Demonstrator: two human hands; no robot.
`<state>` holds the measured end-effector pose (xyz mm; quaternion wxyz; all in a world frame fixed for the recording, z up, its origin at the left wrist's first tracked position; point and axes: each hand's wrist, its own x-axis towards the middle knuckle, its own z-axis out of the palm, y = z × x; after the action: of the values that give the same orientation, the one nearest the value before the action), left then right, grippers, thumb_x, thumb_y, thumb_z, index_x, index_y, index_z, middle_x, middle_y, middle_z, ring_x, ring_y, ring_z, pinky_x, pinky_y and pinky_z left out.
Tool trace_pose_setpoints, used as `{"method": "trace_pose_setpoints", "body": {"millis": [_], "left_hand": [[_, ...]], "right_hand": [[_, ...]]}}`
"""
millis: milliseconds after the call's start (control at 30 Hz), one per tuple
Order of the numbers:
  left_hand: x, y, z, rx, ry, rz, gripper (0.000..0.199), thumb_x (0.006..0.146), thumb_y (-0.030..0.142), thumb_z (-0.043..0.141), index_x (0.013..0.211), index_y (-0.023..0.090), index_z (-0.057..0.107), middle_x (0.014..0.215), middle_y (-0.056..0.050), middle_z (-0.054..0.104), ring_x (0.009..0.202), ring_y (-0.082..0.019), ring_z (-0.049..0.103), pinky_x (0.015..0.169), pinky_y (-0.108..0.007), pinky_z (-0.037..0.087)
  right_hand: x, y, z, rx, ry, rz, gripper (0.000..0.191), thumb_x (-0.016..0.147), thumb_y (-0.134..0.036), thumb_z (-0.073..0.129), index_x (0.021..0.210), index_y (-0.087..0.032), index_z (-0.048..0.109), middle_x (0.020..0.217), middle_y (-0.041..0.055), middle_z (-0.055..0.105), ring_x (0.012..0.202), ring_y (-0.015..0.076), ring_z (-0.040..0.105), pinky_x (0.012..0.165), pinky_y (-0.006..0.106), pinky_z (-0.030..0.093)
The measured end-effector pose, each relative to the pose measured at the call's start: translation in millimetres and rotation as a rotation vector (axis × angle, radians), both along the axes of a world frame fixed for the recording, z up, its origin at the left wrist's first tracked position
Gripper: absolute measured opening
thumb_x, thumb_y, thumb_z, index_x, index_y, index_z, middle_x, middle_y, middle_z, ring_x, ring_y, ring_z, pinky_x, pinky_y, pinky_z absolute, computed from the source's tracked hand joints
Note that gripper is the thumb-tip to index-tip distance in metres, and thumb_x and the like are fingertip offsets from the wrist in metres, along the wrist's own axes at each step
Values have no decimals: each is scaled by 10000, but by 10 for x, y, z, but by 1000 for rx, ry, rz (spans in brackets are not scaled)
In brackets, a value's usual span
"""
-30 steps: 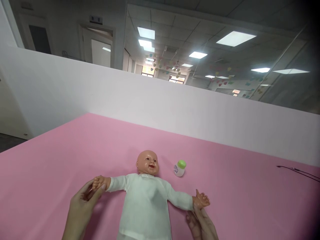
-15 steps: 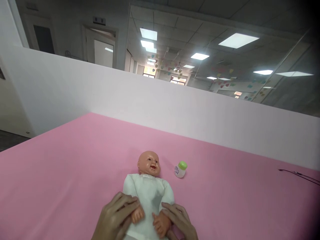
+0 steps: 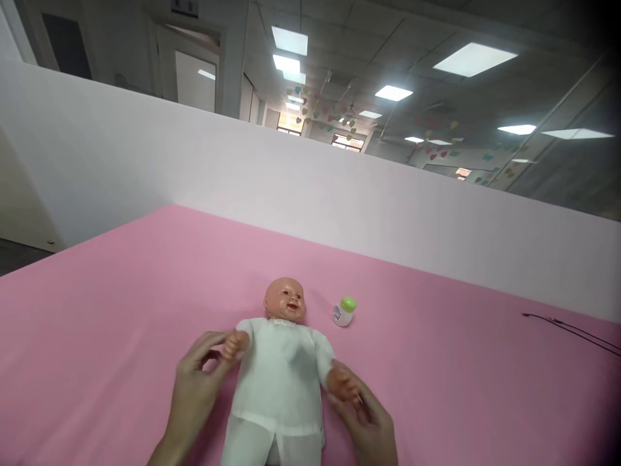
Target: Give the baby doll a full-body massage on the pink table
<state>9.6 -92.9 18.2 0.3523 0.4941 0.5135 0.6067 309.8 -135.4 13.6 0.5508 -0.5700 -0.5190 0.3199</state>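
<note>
A baby doll [image 3: 281, 369] in a white top and white trousers lies on its back, head away from me, on the pink surface [image 3: 121, 310]. My left hand [image 3: 198, 382] pinches the doll's arm on the left side of the view, just at its small hand. On the other side, my right hand [image 3: 366, 417] is closed around the doll's other forearm near the wrist. Both doll arms are spread out from the body. The doll's feet lie below the picture's edge.
A small white jar [image 3: 343, 312] with a green lid stands right of the doll's head. A thin black cord-like item [image 3: 572, 329] lies at the far right. A white partition wall [image 3: 315, 188] rises behind the pink surface.
Both my hands have moved apart, drawing the doll's arms from over its belly out to the sides. The view has tilted down a little, and more of the doll's trousers shows.
</note>
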Motion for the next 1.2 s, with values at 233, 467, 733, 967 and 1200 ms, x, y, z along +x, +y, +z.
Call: {"method": "trace_pose_setpoints", "body": {"millis": [233, 467, 733, 967, 1200], "left_hand": [[253, -135, -100, 309, 429, -270, 248, 1007, 260, 630, 1145, 324, 826, 1071, -59, 791, 975, -230, 703, 816, -326, 584], [22, -36, -28, -196, -323, 242, 505, 835, 545, 806, 1183, 181, 760, 1159, -107, 760, 1002, -257, 718, 781, -293, 578], [138, -100, -2, 150, 154, -127, 212, 953, 380, 741, 1097, 243, 812, 1032, -64, 780, 934, -229, 712, 800, -315, 591], [225, -154, -14, 475, 581, -310, 251, 1044, 222, 591, 1184, 294, 786, 1075, -38, 791, 958, -211, 717, 787, -317, 597], [-363, -7, 78, -66, 438, 242, 626, 973, 563, 604, 1505, 235, 573, 1133, -83, 778, 890, -275, 739, 753, -373, 591]], "right_hand": [[-238, 3, -12, 102, -326, 255, 240, 923, -338, 723, 1132, -314, 838, 1237, 77, 784, 1183, 306, 679, 1075, 472, 567], [-67, 73, 3, -128, 446, -189, 830, 812, -580, 831, 1515, -212, 589, 1398, 130, 698, 1282, 316, 672, 975, 376, 616], [-100, -32, 18, 121, -167, 119, 303, 889, -341, 787, 1177, -250, 814, 1268, 99, 771, 1193, 314, 701, 1033, 434, 597], [-184, -17, 11, 323, -557, 353, 339, 952, -178, 669, 1220, -347, 790, 1250, 50, 774, 1157, 280, 684, 1013, 441, 604], [248, 94, 59, -14, 95, -235, 735, 803, -563, 826, 1408, -209, 606, 1344, 162, 728, 1132, 326, 738, 933, 432, 626]]}}
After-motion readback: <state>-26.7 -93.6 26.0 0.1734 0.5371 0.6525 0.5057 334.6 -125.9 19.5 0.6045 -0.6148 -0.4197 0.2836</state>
